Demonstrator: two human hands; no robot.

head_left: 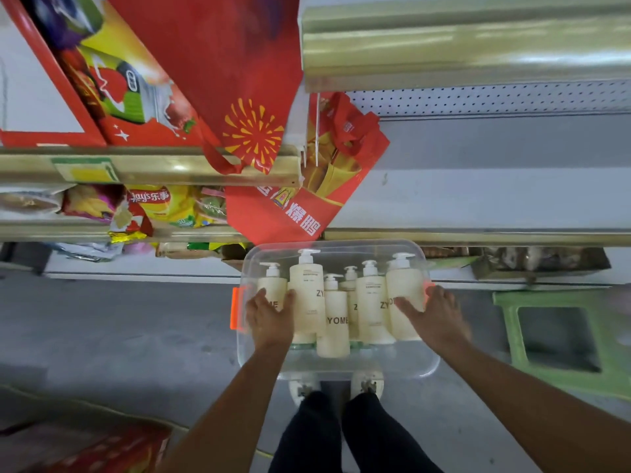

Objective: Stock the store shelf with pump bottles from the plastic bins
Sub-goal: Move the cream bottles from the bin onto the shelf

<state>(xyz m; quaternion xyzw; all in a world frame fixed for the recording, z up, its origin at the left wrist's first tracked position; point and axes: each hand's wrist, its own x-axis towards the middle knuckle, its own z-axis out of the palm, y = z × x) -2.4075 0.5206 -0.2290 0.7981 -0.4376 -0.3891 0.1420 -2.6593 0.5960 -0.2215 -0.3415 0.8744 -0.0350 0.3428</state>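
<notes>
A clear plastic bin point(341, 365) with a see-through lid and orange latches point(235, 310) sits low in front of me, just above my shoes. Inside are several cream pump bottles point(336, 322) with white pumps, lying side by side with their heads toward the shelf. My left hand point(269, 315) lies flat on the lid near the bin's left end, fingers spread. At the right end my right hand point(435, 315) rests on the lid beside the right latch, fingers stretched inward. Whether the bin stands on the floor or is carried, I cannot tell.
A bare grey shelf point(495, 186) with a gold front rail runs behind the bin on the right. Snack bags point(153, 203) fill the left shelf, and red carrier bags point(290, 206) hang over its end. A green plastic stool point(563, 336) stands right; red cartons point(102, 448) lie lower left.
</notes>
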